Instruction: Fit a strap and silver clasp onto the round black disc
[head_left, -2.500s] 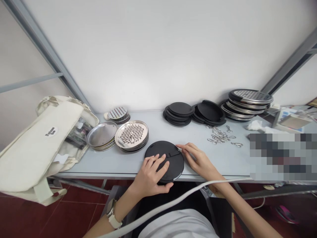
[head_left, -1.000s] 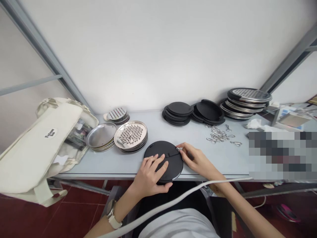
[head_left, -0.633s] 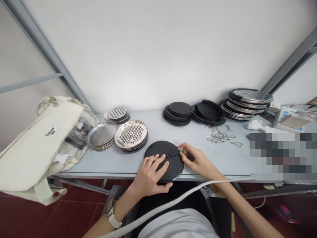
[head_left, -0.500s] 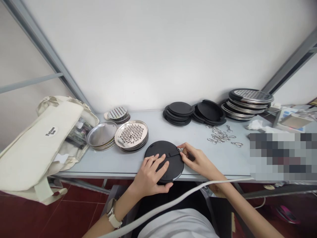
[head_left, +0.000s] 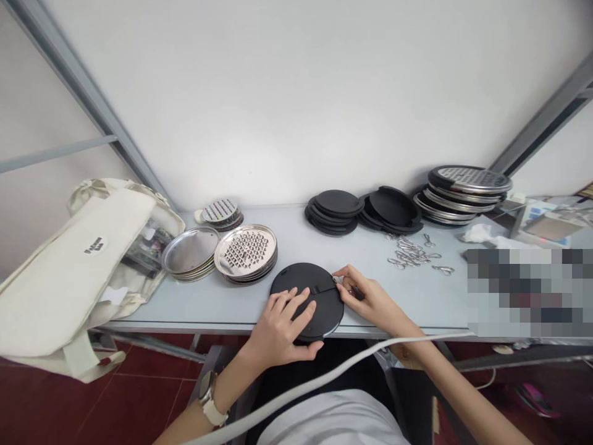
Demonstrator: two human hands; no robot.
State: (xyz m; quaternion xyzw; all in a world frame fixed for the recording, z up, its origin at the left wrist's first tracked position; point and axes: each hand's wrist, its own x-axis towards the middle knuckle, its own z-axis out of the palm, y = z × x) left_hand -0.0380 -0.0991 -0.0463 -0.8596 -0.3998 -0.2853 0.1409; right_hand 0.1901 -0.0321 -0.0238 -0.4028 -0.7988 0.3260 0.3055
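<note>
At the table's near edge your left hand lies flat, fingers spread, on the black disc while your right hand pinches a metal clip at its rim, with loose clips waiting behind.

Little has moved from where I watch. My right hand has drawn its fingers in. Two and a half seconds back they lay stretched out beside the right rim of the black disc. Now they are bunched, with thumb and forefinger closed on the small metal clip at that rim. I can't tell whether the clip itself has shifted.
</note>
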